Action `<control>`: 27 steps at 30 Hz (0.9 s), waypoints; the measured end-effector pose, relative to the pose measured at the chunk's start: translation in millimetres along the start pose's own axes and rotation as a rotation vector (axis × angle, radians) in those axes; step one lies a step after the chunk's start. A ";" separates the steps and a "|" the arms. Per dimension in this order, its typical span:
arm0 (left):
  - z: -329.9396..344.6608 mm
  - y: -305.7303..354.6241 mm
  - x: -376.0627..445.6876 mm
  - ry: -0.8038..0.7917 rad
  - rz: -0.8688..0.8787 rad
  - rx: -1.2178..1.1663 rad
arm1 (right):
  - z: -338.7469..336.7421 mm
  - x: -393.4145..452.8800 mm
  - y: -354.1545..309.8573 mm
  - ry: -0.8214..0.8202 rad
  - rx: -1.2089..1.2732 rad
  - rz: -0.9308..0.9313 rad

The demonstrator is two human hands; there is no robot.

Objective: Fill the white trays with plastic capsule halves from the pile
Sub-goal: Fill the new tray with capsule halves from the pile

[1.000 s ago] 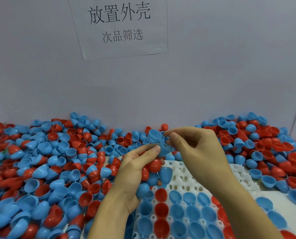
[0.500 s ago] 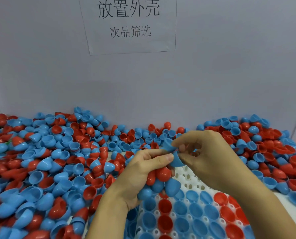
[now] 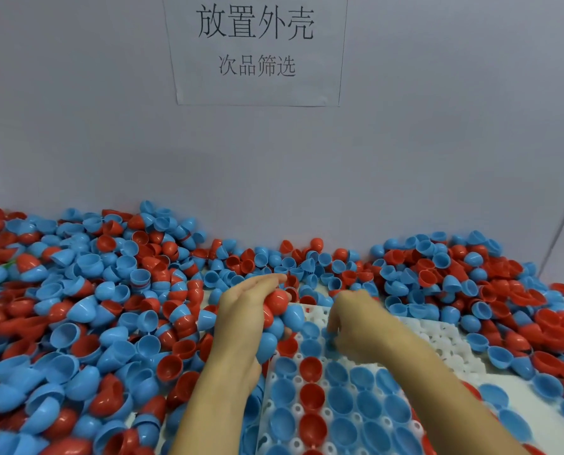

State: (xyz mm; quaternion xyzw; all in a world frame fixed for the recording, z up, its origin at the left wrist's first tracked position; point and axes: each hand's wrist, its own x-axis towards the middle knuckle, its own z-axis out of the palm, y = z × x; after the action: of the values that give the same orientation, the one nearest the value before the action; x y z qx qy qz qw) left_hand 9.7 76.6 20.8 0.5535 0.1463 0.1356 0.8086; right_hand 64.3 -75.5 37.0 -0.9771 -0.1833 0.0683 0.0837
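Over ridged white tray, glossy domed halves.

The right hand is motion-blurred, and its fingertips are hidden behind the knuckles, so whether they pinch a capsule half cannot be told. The left hand covers part of the handful of halves it grips. The tray under both hands runs off the bottom edge, perhaps stacked on another.

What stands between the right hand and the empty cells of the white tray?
Nothing visible does. The right hand is lowered at the white tray, and the bare cells beside it lie uncovered. Loose capsule halves only crowd the tray's far and right edges.
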 end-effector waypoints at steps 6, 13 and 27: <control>-1.4 2.4 -2.2 -0.016 0.040 -0.064 | 3.9 2.2 -0.2 -0.060 -0.074 0.027; 2.4 4.0 -5.3 -0.076 0.001 -0.168 | -28.4 -29.3 -18.9 0.130 0.511 -0.166; 18.8 0.1 -9.4 -0.050 -0.179 -0.357 | -11.9 -33.0 -16.0 0.429 0.767 -0.137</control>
State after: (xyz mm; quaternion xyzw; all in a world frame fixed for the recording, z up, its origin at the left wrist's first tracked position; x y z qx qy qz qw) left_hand 8.4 57.0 28.2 0.3895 0.1484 0.0731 0.9061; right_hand 30.2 -74.6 55.0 -0.8531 -0.1876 -0.0788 0.4805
